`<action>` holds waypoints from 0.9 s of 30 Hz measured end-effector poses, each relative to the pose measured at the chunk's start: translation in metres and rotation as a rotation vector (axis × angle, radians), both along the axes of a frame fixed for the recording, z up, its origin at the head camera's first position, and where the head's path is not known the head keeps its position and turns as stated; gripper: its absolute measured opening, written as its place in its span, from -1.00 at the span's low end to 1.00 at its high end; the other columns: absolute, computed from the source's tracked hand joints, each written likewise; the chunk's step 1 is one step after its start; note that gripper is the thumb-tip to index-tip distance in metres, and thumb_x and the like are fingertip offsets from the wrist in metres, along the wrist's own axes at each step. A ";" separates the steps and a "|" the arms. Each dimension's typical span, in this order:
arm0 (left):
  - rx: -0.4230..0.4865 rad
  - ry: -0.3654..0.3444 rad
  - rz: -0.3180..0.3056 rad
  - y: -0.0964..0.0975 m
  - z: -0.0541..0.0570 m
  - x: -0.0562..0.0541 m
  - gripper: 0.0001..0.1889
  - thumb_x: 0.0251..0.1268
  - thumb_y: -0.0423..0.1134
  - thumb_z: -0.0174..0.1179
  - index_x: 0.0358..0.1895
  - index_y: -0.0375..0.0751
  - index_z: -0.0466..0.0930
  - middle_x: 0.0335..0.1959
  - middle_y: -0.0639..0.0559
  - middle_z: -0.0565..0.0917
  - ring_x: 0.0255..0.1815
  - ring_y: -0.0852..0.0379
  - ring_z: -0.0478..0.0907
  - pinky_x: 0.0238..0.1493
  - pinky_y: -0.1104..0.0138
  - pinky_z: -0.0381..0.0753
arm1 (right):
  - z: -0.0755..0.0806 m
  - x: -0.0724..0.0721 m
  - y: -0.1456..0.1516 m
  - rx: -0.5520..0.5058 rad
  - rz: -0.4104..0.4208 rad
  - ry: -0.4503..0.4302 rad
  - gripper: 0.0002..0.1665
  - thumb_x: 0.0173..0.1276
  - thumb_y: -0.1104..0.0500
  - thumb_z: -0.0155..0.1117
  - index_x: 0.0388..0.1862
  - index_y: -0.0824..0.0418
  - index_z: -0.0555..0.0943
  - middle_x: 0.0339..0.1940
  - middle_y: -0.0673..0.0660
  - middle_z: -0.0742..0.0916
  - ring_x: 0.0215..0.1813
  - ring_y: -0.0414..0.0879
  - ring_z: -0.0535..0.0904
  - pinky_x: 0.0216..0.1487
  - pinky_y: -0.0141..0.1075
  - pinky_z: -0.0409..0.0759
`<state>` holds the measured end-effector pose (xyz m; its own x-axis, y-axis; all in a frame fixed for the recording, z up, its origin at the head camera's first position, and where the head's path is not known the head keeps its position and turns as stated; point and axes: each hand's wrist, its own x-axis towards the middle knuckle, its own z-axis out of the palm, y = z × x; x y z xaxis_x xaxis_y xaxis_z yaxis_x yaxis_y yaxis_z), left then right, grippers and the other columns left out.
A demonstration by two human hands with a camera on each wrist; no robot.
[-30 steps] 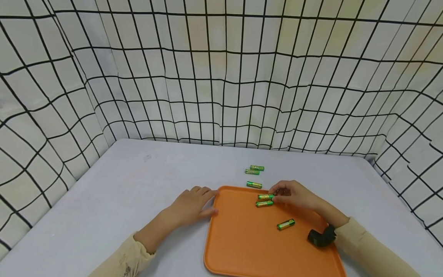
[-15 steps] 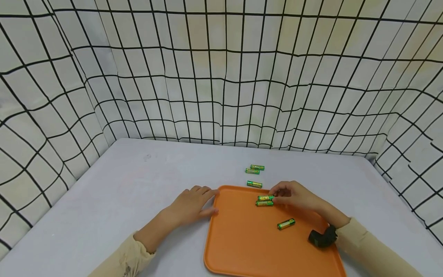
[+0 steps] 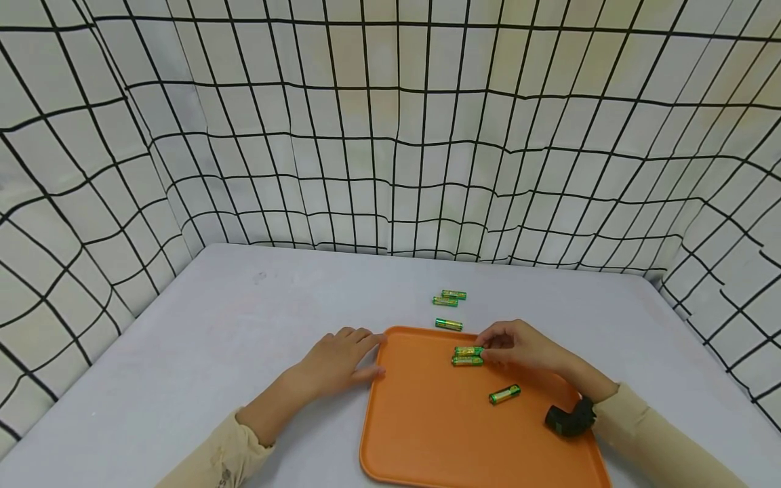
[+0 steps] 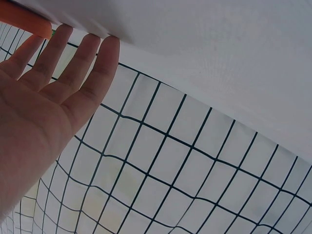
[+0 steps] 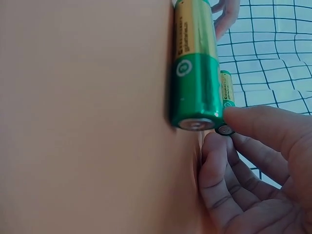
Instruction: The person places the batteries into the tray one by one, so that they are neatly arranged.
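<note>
My right hand [image 3: 525, 351] pinches a green and gold battery [image 3: 468, 351] between thumb and fingers, over the far part of an orange tray [image 3: 421, 434]. Right beside it, on the near side, lies a second battery [image 3: 467, 361], roughly parallel. A third battery [image 3: 504, 394] lies at a slant on the tray, closer to me. In the right wrist view the pinched battery [image 5: 227, 90] is partly hidden behind a large foreground battery [image 5: 196, 68]. My left hand [image 3: 334, 362] rests at the tray's left edge, its fingers [image 4: 105, 73] extended.
Beyond the tray's far edge, several batteries lie on the white table [image 3: 274, 305]: one [image 3: 448, 324] near the rim and two [image 3: 449, 298] side by side farther back. A dark device [image 3: 570, 418] is on my right wrist. Black-gridded white walls [image 3: 390, 149] enclose the table.
My right hand has brought the pinched battery slightly nearer to me, and the gap to the battery beside it has closed. The left hand stays at the tray edge.
</note>
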<state>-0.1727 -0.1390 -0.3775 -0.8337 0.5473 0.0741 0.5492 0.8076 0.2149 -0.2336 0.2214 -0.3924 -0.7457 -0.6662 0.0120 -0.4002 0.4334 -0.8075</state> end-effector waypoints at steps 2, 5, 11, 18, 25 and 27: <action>0.000 -0.002 0.001 0.000 0.000 0.000 -0.45 0.38 0.09 0.15 0.31 -0.14 0.44 0.17 -0.09 0.54 0.21 -0.14 0.46 0.06 -0.09 0.47 | 0.000 0.000 0.001 0.004 0.003 -0.001 -0.74 0.35 0.26 0.31 -0.03 0.37 0.64 -0.17 0.15 0.69 -0.26 -0.24 0.55 -0.21 -0.40 0.55; -0.003 -0.005 0.003 0.000 0.000 0.000 -0.44 0.37 0.09 0.15 0.31 -0.14 0.44 0.18 -0.09 0.54 0.22 -0.15 0.45 0.06 -0.09 0.47 | -0.001 -0.001 0.002 0.009 0.013 0.002 -0.75 0.35 0.27 0.30 -0.03 0.36 0.65 -0.18 0.15 0.69 -0.27 -0.24 0.54 -0.22 -0.40 0.54; -0.006 -0.010 0.006 0.000 0.000 0.000 -0.44 0.37 0.10 0.15 0.31 -0.13 0.44 0.18 -0.09 0.53 0.22 -0.15 0.45 0.06 -0.09 0.47 | -0.002 -0.001 0.002 0.011 0.032 0.010 -0.76 0.37 0.27 0.28 -0.03 0.36 0.64 -0.17 0.16 0.69 -0.28 -0.23 0.52 -0.23 -0.41 0.53; -0.001 0.003 -0.004 0.001 -0.002 -0.001 -0.44 0.37 0.10 0.15 0.30 -0.14 0.44 0.16 -0.09 0.54 0.21 -0.15 0.46 0.04 -0.08 0.48 | -0.002 -0.001 0.002 0.004 0.063 0.038 -0.77 0.35 0.29 0.28 -0.05 0.37 0.66 -0.16 0.18 0.69 -0.27 -0.26 0.53 -0.22 -0.41 0.55; 0.005 0.008 -0.006 0.001 -0.002 -0.001 -0.45 0.37 0.10 0.14 0.30 -0.14 0.45 0.16 -0.08 0.55 0.20 -0.16 0.46 0.03 -0.08 0.48 | -0.002 -0.001 0.003 0.002 0.052 0.023 -0.76 0.33 0.27 0.32 -0.06 0.35 0.67 -0.17 0.17 0.69 -0.25 -0.24 0.54 -0.20 -0.42 0.55; 0.005 0.012 -0.008 0.000 -0.002 -0.001 -0.45 0.38 0.10 0.14 0.30 -0.14 0.45 0.15 -0.08 0.55 0.19 -0.15 0.47 0.02 -0.08 0.49 | -0.002 -0.001 0.003 0.006 0.045 0.019 -0.76 0.32 0.26 0.33 -0.07 0.34 0.68 -0.18 0.15 0.69 -0.26 -0.24 0.53 -0.20 -0.42 0.55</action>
